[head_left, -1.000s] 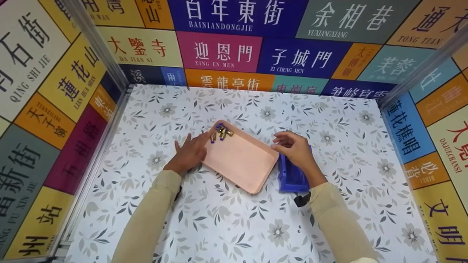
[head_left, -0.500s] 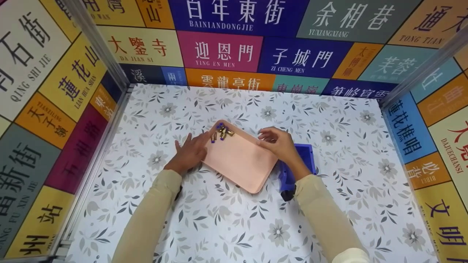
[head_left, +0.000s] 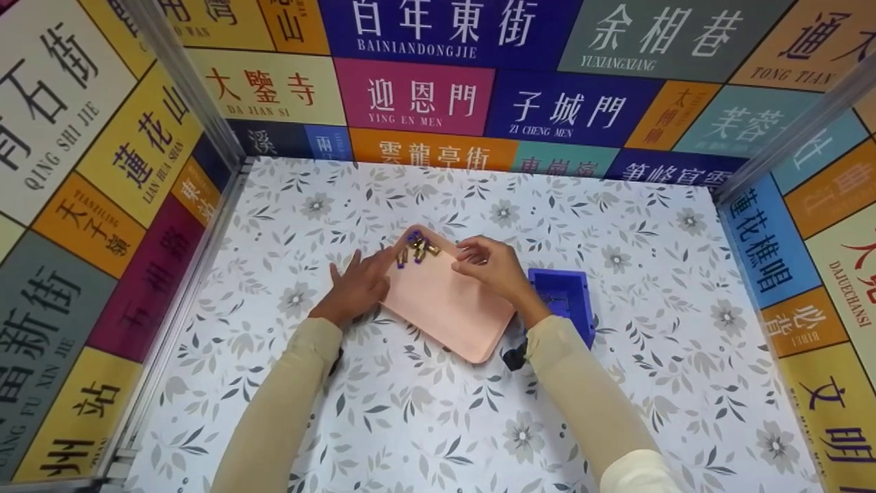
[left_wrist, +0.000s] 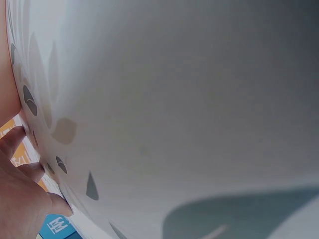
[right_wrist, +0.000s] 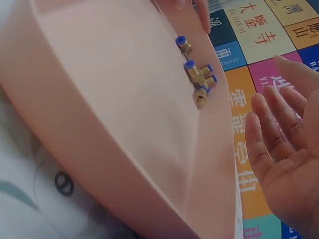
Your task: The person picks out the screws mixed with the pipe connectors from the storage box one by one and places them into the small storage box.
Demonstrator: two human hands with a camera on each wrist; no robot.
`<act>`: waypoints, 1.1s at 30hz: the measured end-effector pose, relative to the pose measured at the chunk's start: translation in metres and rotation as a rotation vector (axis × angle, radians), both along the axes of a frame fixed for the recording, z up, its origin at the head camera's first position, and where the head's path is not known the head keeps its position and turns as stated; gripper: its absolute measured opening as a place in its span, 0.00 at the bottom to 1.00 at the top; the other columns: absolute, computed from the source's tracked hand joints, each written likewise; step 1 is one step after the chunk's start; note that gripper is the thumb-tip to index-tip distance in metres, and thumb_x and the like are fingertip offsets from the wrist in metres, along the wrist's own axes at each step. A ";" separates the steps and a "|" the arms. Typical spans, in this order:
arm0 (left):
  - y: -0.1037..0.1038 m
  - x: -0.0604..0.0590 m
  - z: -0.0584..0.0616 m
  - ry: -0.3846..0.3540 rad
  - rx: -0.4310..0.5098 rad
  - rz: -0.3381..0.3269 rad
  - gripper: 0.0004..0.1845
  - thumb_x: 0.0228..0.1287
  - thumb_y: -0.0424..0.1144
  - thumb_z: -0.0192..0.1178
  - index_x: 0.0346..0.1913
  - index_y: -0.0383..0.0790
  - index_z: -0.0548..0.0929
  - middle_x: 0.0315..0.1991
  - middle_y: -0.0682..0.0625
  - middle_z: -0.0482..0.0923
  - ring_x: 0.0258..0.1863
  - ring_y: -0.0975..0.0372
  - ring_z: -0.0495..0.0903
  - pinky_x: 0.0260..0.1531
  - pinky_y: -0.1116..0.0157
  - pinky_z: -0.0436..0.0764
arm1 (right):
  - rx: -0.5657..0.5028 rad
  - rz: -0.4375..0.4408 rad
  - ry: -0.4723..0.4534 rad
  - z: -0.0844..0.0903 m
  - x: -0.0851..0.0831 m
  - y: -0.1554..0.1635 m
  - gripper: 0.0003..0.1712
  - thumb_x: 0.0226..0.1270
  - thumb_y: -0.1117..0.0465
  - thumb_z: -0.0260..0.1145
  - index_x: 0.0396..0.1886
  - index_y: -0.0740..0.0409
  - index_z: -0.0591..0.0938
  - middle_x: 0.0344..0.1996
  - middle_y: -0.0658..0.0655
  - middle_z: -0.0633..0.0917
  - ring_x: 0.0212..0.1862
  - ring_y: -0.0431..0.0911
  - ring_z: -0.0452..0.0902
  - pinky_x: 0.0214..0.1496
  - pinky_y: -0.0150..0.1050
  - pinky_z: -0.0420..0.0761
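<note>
Item 1: shallow pale-pink rectangular plastic tray [head_left: 448, 305], lying at an angle mid-surface on the white surface with grey leaf-and-flower print [head_left: 424, 418].

Item 2: small cluster of brass pneumatic fittings with blue ends [head_left: 416, 248], in the tray's far corner. Head view shows only a tiny gold-blue clump; right wrist view resolves them [right_wrist: 198, 74] as separate brass bodies w/ blue collars, lying against the tray's far rim.

Item 3: left hand [head_left: 356, 287], flat on the surface at the tray's left edge, fingers straight, grip released; index tip touches the rim nr the fittings. Left wrist view gives only a sliver of the hand [left_wrist: 20, 199] and blurred close-up surface print; tray not seen there.

Item 4: right hand [head_left: 493, 267], over the tray's far right edge, close to the fittings but not on them. Head view: fingers look loosely bent. Right wrist view: palm open, fingers [right_wrist: 271, 129] extended, grip holds nothing.

Item 5: small blue open-top plastic bin [head_left: 564, 301], on the surface just right of the tray, partly behind the right forearm. Head view only.

Item 6: cream long sleeves, both arms.

Surround: walls of multicoloured panels w/ Chinese street names.
</note>
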State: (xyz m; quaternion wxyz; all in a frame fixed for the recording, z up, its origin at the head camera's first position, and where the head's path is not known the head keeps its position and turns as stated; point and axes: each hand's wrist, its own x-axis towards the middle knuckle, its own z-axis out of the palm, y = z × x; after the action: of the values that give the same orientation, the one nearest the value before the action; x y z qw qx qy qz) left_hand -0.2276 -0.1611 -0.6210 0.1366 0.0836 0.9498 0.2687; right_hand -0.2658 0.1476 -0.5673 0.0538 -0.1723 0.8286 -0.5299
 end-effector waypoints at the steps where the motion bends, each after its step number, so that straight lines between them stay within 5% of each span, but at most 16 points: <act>1: 0.000 0.000 0.000 0.001 0.000 0.002 0.32 0.80 0.55 0.34 0.82 0.71 0.40 0.84 0.58 0.46 0.83 0.40 0.33 0.68 0.25 0.24 | 0.000 0.003 -0.006 -0.001 -0.001 -0.003 0.27 0.58 0.53 0.80 0.55 0.60 0.86 0.40 0.56 0.91 0.42 0.48 0.87 0.49 0.41 0.86; 19: -0.001 -0.001 0.001 0.042 -0.014 -0.025 0.31 0.81 0.56 0.34 0.80 0.79 0.39 0.84 0.58 0.49 0.82 0.36 0.36 0.65 0.21 0.28 | 0.019 0.084 -0.035 -0.010 -0.023 -0.045 0.26 0.63 0.57 0.77 0.57 0.64 0.83 0.43 0.58 0.90 0.45 0.48 0.85 0.52 0.44 0.84; 33: 0.001 -0.003 0.000 0.046 0.049 -0.017 0.31 0.81 0.58 0.35 0.78 0.85 0.37 0.83 0.58 0.49 0.81 0.34 0.36 0.63 0.22 0.24 | 0.021 0.155 -0.073 -0.030 -0.032 -0.069 0.26 0.62 0.61 0.77 0.58 0.64 0.82 0.38 0.57 0.91 0.33 0.45 0.86 0.37 0.35 0.85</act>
State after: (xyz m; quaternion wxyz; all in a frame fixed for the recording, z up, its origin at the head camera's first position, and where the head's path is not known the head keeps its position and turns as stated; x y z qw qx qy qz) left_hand -0.2304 -0.1599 -0.6213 0.1146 0.1010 0.9451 0.2888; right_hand -0.2977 0.0786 -0.5977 0.1268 -0.2159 0.8157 -0.5215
